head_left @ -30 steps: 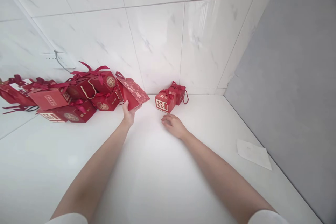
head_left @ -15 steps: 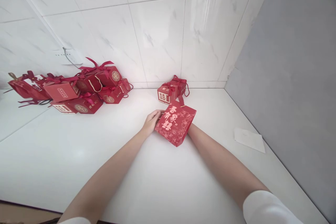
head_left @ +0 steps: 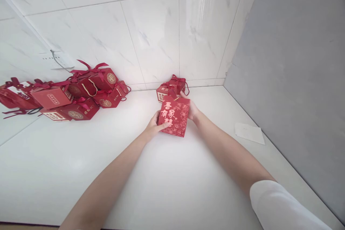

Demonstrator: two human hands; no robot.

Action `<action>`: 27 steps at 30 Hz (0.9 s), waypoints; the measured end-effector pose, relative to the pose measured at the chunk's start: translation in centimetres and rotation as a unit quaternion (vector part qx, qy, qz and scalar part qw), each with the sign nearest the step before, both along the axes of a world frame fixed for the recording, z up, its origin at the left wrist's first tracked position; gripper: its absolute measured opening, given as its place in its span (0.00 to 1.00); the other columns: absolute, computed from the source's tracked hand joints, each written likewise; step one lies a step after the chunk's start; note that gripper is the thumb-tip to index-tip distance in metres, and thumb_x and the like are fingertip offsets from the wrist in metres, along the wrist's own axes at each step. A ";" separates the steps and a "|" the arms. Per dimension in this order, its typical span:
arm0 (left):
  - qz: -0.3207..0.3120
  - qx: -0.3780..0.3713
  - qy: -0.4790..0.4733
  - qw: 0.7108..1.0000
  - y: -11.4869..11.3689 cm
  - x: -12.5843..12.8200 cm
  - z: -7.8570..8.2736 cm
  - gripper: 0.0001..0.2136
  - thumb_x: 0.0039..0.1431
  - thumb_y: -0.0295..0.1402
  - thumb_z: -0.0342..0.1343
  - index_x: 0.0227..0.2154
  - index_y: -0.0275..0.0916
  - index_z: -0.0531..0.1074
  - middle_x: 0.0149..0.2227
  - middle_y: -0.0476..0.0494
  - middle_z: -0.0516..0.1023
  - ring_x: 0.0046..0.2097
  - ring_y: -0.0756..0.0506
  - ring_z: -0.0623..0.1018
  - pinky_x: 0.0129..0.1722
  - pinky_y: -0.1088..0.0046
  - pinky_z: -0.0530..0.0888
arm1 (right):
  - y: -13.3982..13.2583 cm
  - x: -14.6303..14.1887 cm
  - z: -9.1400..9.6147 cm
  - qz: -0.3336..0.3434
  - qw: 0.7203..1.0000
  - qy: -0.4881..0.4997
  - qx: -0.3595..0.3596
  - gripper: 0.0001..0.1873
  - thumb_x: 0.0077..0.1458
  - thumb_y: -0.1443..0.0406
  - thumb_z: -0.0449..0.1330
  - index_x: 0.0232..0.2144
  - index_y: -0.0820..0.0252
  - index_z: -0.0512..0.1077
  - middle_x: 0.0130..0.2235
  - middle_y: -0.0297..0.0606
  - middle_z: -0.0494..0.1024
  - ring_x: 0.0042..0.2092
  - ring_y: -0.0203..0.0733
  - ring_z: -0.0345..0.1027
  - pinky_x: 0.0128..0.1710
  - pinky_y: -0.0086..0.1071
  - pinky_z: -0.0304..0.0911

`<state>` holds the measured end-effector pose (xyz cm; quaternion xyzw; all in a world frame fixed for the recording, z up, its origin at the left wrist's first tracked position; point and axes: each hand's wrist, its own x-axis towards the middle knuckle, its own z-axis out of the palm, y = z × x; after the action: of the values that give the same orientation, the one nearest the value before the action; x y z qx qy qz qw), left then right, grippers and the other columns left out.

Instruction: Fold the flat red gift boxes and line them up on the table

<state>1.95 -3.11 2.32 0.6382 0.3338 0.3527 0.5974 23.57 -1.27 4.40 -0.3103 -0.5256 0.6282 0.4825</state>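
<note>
Filling the lower view, a white table point(head_left: 172, 183) carries a pile of red boxes point(head_left: 82, 86) at left and two boxes point(head_left: 163, 89) farther right, one labelled 囍. Just in front of these two is a red bag point(head_left: 176, 113) printed 吾家有囍, the left hand point(head_left: 154, 126)'s grip clamped on it, thumb touching the last character; the right hand point(head_left: 194, 111) is at its right edge, fingers partly hidden, grip impossible to tell.

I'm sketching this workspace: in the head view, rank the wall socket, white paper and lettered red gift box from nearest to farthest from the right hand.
1. Lettered red gift box: right at the right hand, on its left.
2. White paper: apart, off to the right.
3. Wall socket: far off to the left.
</note>
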 end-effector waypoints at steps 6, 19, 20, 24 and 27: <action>0.031 0.035 0.048 0.998 0.6 -0.5 -0.7 0.34 0.46 0.39 0.70 0.56 0.38 0.64 0.57 0.35 0.73 0.56 0.36 0.74 0.57 0.52 0.71 | -2.5 1.2 6.0 -0.030 0.986 -0.061 0.151 0.29 0.62 0.44 0.49 0.56 0.50 0.69 0.53 0.39 0.76 0.56 0.48 0.68 0.57 0.44 0.62; -0.033 0.017 0.066 0.997 1.1 -1.1 -1.0 0.34 0.47 0.38 0.69 0.57 0.39 0.64 0.57 0.36 0.73 0.57 0.36 0.74 0.57 0.52 0.72 | -4.8 1.9 9.0 -0.127 0.820 -0.395 0.393 0.05 0.57 0.68 0.57 0.34 0.57 0.73 0.38 0.37 0.78 0.38 0.42 0.70 0.39 0.36 0.65; -0.032 0.016 0.066 0.997 1.1 -1.1 -1.0 0.34 0.47 0.38 0.70 0.57 0.39 0.64 0.57 0.36 0.73 0.57 0.36 0.74 0.57 0.52 0.72 | -4.9 2.7 9.3 -0.119 0.824 -0.405 0.377 0.05 0.56 0.68 0.58 0.33 0.56 0.74 0.37 0.35 0.78 0.38 0.42 0.71 0.39 0.36 0.65; -0.021 0.014 0.061 0.998 1.2 -1.1 -1.2 0.35 0.46 0.38 0.70 0.57 0.38 0.64 0.57 0.34 0.73 0.57 0.35 0.74 0.57 0.51 0.71 | -5.2 5.0 9.8 -0.100 0.844 -0.435 0.298 0.07 0.55 0.66 0.58 0.33 0.55 0.77 0.37 0.34 0.80 0.38 0.43 0.72 0.39 0.36 0.66; -0.019 0.016 0.056 0.998 1.1 -1.1 -1.2 0.34 0.46 0.38 0.70 0.57 0.38 0.64 0.56 0.34 0.73 0.56 0.35 0.74 0.57 0.50 0.72 | -5.5 5.2 10.0 -0.097 0.842 -0.453 0.279 0.06 0.54 0.65 0.59 0.33 0.55 0.77 0.37 0.34 0.80 0.39 0.44 0.73 0.39 0.37 0.66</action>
<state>0.89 -2.00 1.16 0.6727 0.3490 0.3099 0.5741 28.73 -6.76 14.38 -0.4619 -0.8056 0.1950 0.3156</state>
